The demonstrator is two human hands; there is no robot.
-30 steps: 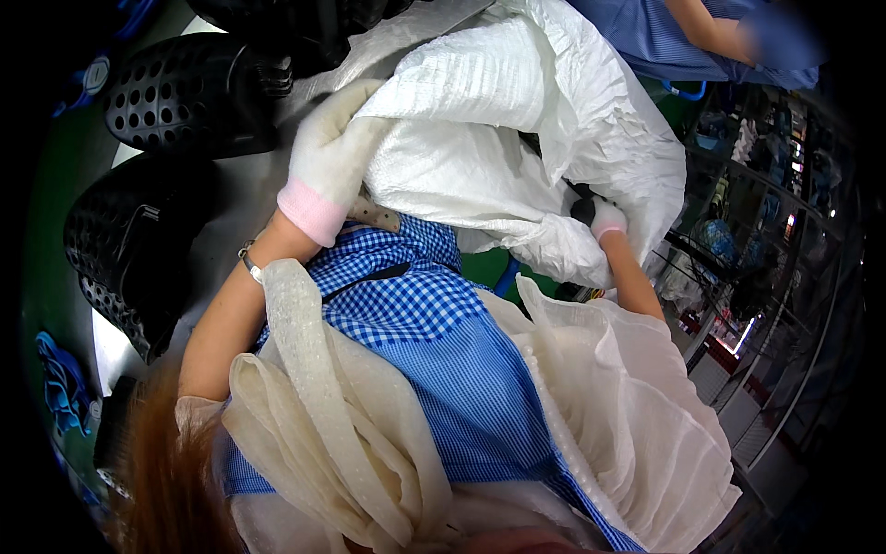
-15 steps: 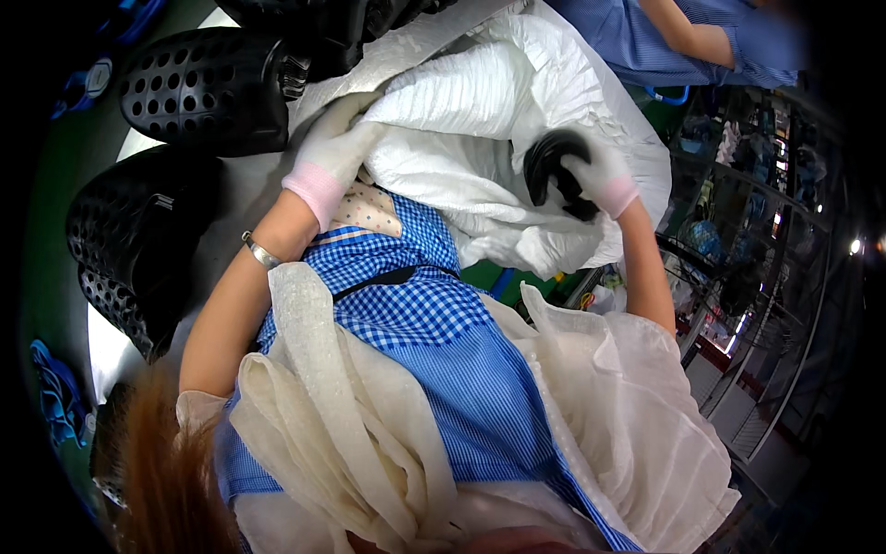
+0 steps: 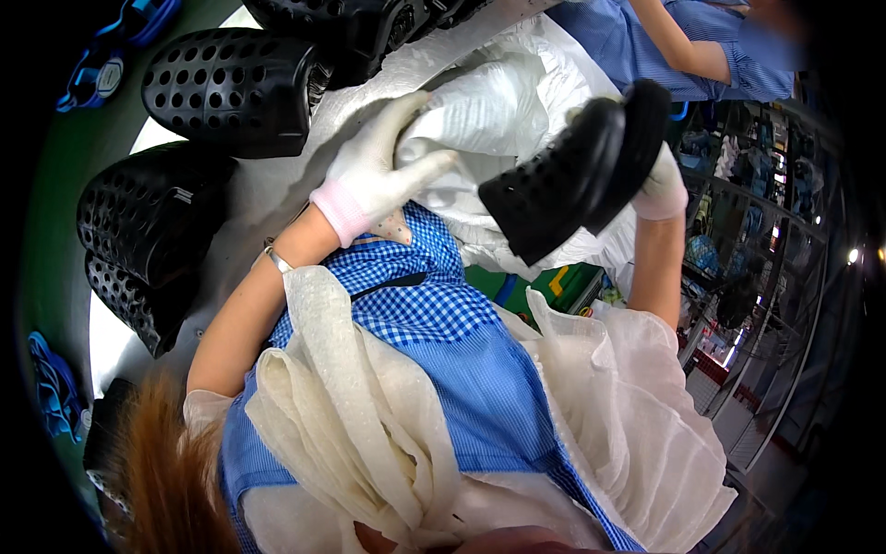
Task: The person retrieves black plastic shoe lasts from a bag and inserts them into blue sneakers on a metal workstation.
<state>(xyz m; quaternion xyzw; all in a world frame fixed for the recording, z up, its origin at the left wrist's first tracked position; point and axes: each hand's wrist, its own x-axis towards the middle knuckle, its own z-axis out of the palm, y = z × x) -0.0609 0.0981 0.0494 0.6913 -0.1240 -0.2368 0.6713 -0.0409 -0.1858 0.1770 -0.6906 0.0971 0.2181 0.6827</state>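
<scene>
My right hand (image 3: 661, 189), in a white glove with a pink cuff, grips a pair of black clogs (image 3: 558, 175) with holes in their uppers. The pair is held side by side, tilted, above a large white plastic sack (image 3: 489, 111); the fingers are mostly hidden behind it. My left hand (image 3: 378, 175), gloved the same way, is at the sack's near left side. Its thumb and fingers are spread apart with nothing between them. Folds of the sack lie beyond and below both hands.
Several more black perforated clogs (image 3: 226, 88) stand on the pale metal table (image 3: 249, 217) to the left. Blue straps (image 3: 55, 388) lie at the far left edge. A co-worker in blue clothing (image 3: 600, 46) is at the upper right. Wire shelving (image 3: 752, 240) holding assorted goods stands at the right.
The clogs in my right hand have come up out of the sack's folds and now show as a pair. My left hand has let go of the sack's edge and moved right, fingers spreading.
</scene>
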